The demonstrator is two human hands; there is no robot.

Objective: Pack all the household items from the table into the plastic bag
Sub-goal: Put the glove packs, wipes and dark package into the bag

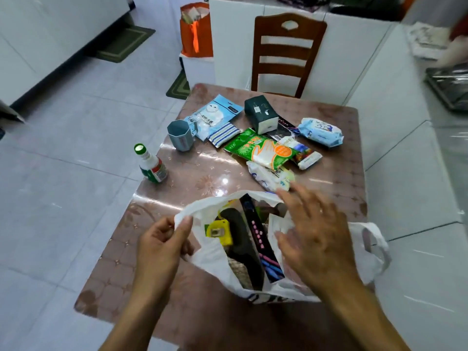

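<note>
Now left hand [162, 239] pinches bag [210, 252] rim open.

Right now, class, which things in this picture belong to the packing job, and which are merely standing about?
Belong to the job:
plastic bag, pinched by the left hand
right hand, open over it
blue cup
green-capped bottle
green glove packet
dark box
wipes pack

Just standing about:
wooden chair
orange bag
floor mat
</note>
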